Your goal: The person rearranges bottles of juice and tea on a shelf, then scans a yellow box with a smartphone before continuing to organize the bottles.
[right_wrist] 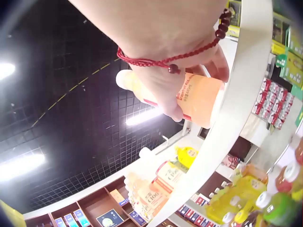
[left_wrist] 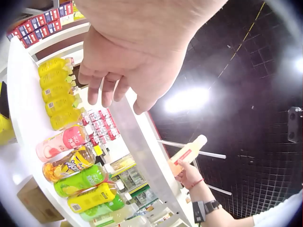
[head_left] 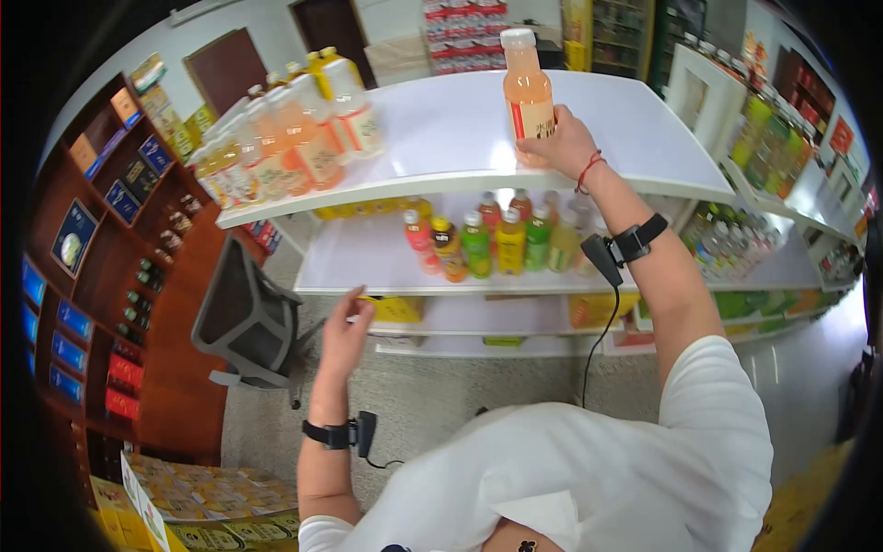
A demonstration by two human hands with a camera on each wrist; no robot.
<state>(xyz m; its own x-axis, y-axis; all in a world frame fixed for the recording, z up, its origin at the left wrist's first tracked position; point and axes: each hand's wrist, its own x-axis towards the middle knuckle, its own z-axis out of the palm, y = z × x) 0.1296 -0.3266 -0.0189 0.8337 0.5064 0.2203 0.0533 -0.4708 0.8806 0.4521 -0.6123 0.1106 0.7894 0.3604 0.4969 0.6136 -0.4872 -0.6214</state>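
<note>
The person's right hand is gripping a clear plastic bottle of orange-pink drink with a white cap and a cream-and-red label, the thumb lying across the label and the fingers wrapping round the far side of the body. The bottle is standing roughly upright at the white top shelf, near its front edge and right of its middle; whether the base is touching the surface, I cannot tell. A braided red bracelet with dark beads is circling the right wrist, and a black strap with a small camera is sitting further up that forearm.

The left hand is hanging below the top shelf, in front of the lower shelves, its fingers loosely bent and slightly apart.

On the left part of the top shelf, a cluster of orange, pale and yellow drink bottles is standing close together, well apart from the gripped bottle. On the white shelf beneath, a row of pink, green, yellow and orange bottles is standing. To the left, a dark mesh-backed chair is standing beside brown wooden shelving.
</note>
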